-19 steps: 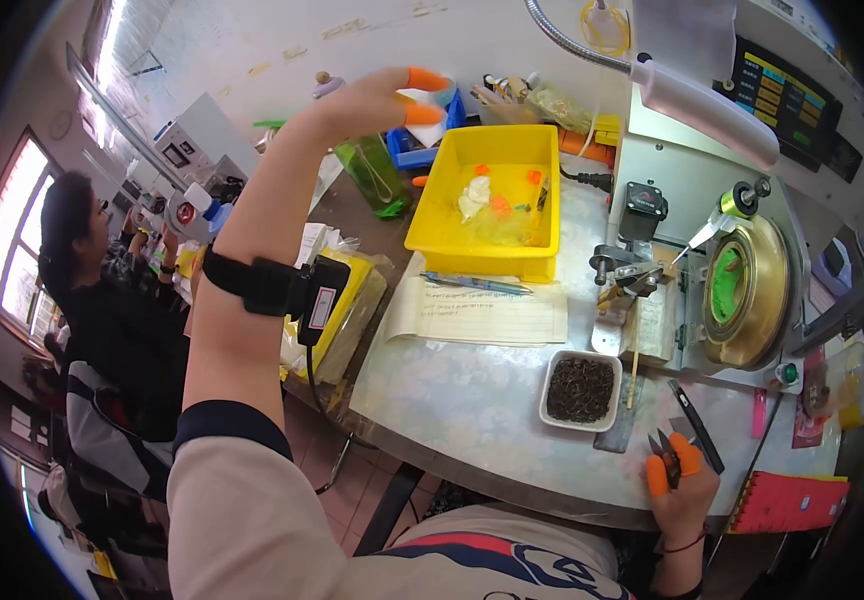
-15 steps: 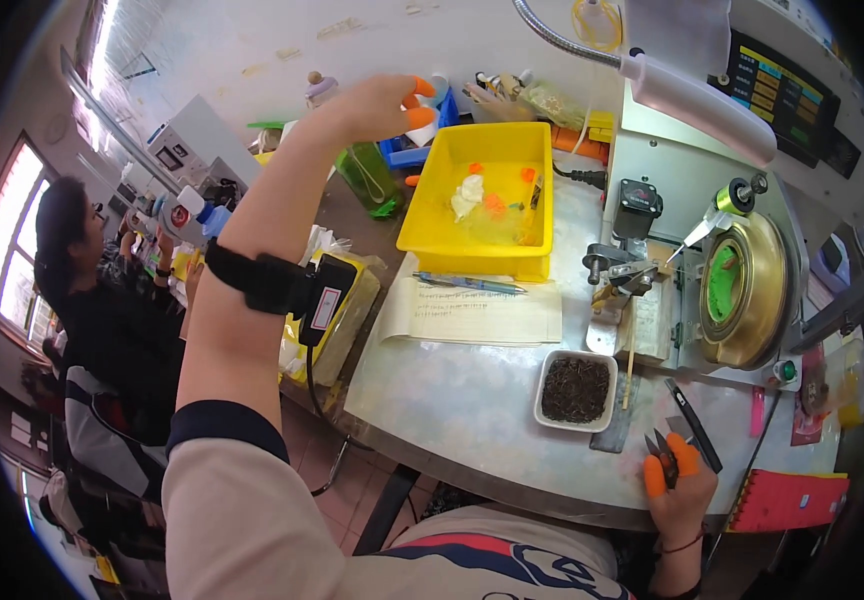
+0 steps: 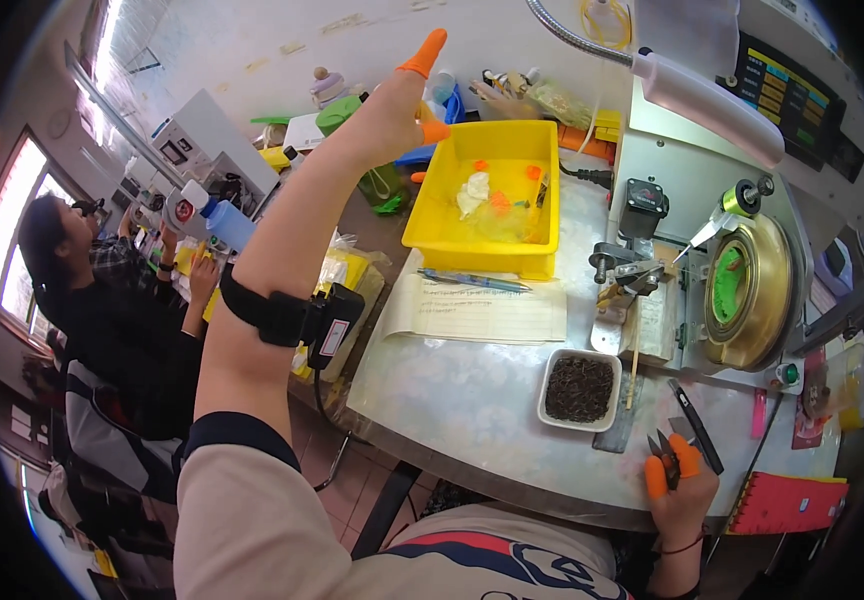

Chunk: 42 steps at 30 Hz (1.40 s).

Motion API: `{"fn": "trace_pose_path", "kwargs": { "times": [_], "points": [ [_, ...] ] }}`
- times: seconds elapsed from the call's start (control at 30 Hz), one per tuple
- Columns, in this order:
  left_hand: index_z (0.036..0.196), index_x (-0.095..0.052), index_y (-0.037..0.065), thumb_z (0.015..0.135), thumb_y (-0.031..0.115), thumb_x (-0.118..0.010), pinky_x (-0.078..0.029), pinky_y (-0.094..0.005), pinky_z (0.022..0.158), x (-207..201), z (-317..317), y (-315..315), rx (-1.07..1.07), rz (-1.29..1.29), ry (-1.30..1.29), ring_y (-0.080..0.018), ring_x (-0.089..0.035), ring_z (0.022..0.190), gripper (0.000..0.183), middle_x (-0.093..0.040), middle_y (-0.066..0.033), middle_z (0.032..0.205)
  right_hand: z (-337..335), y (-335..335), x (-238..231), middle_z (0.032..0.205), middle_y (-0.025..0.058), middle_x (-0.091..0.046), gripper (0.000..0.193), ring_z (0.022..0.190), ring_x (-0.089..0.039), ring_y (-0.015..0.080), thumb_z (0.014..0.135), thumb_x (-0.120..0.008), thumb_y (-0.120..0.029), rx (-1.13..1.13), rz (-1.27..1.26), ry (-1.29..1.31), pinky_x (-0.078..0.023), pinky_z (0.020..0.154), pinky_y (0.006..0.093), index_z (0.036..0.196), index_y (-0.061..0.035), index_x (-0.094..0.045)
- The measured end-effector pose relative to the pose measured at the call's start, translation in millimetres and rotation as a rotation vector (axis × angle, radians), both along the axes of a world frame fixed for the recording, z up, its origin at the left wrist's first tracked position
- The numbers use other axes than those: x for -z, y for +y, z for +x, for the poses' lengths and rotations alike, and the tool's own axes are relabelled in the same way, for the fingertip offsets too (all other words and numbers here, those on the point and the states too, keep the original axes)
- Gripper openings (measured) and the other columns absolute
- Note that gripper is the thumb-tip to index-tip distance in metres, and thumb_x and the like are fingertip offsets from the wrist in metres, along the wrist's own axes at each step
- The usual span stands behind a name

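My left hand (image 3: pixel 389 118) is raised at the back of the bench, beside the yellow tub (image 3: pixel 427 245) and above a green bottle (image 3: pixel 382 187). One finger in an orange finger cot stretches up toward the wall, and another cot shows lower down, apart from it. I see nothing held there. At the near right edge, my right hand (image 3: pixel 685 497) is closed round dark pointed tweezers (image 3: pixel 663 452), their two tips apart and facing away from me. A black pen-like tool (image 3: pixel 694 425) lies just beyond these fingers. White and orange scraps lie in the tub.
A white dish (image 3: pixel 579 422) of dark, needle-like bits stands mid-bench. Behind it lie an open notebook (image 3: pixel 482 322) and pens (image 3: pixel 472 280). A machine with a brass wheel (image 3: pixel 749 330) stands at right, under a lamp (image 3: pixel 712 105). Another person (image 3: pixel 102 290) sits at left.
My left hand has moved off the blue container, and a finger now stretches upward. The seated person's head has tilted up. My right hand stays in place with the tweezers.
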State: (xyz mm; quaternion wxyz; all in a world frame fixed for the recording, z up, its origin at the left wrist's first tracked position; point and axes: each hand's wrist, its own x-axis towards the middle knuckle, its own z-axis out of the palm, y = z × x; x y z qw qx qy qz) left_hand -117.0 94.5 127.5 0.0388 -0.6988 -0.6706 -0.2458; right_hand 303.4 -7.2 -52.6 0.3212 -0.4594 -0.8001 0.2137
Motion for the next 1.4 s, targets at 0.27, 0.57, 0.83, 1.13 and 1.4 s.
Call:
{"fn": "trace_pose_path", "kwargs": {
  "times": [0.27, 0.57, 0.83, 1.13, 1.4],
  "points": [
    [0.134, -0.027, 0.018, 0.068, 0.000, -0.064, -0.042, -0.0264, 0.075, -3.9, 2.1, -11.0, -0.044, -0.065, -0.026, -0.0153, -0.052, 0.077, 0.077, -0.043, -0.0082, 0.125, -0.2, -0.8, -0.4, 0.071, 0.0109, -0.058, 0.029, 0.057, -0.057, 0.0203, 0.069, -0.065, -0.008, 0.012, -0.001, -0.024, -0.044, 0.053, 0.0270, 0.095, 0.0014, -0.055],
    [0.131, -0.032, 0.014, 0.072, 0.008, -0.065, -0.042, -0.0255, 0.074, 3.9, -7.9, -5.6, -0.116, -0.084, -0.036, -0.0136, -0.056, 0.075, 0.068, -0.056, -0.0057, 0.102, -1.0, -0.8, -0.6, 0.071, 0.0113, -0.058, 0.029, 0.057, -0.056, 0.0211, 0.068, -0.065, -0.008, 0.017, -0.007, -0.012, -0.044, 0.053, 0.0277, 0.094, 0.0013, -0.056],
    [0.135, -0.022, 0.015, 0.071, 0.005, -0.065, -0.043, -0.0283, 0.081, 7.3, 5.1, 1.8, 0.010, -0.089, -0.169, -0.0148, -0.056, 0.085, 0.077, -0.044, -0.0133, 0.125, -2.2, 0.8, -1.1, 0.064, 0.0086, -0.055, 0.029, 0.053, -0.056, 0.0236, 0.068, -0.067, -0.014, 0.027, 0.062, -0.011, -0.043, 0.047, 0.0297, 0.093, -0.0040, -0.057],
    [0.130, -0.035, 0.012, 0.077, 0.021, -0.063, -0.037, -0.0346, 0.093, -13.3, -5.3, -11.5, 0.240, -0.400, -0.651, -0.0245, -0.047, 0.110, 0.060, -0.032, -0.0113, 0.134, -1.0, 1.6, -1.4, 0.066, 0.0087, -0.056, 0.030, 0.054, -0.056, 0.0240, 0.067, -0.068, -0.015, 0.020, 0.021, 0.001, -0.044, 0.049, 0.0299, 0.093, -0.0038, -0.057],
    [0.095, -0.060, 0.002, 0.078, 0.008, -0.057, -0.045, -0.0295, 0.068, 0.2, -33.2, -134.7, -0.269, 0.091, 0.174, -0.0227, -0.059, 0.075, 0.018, -0.060, -0.0131, 0.083, 2.4, -1.7, 2.5, 0.069, 0.0108, -0.057, 0.030, 0.058, -0.056, 0.0191, 0.071, -0.063, -0.009, 0.000, -0.007, -0.014, -0.044, 0.055, 0.0267, 0.097, 0.0034, -0.055]
  ]
}}
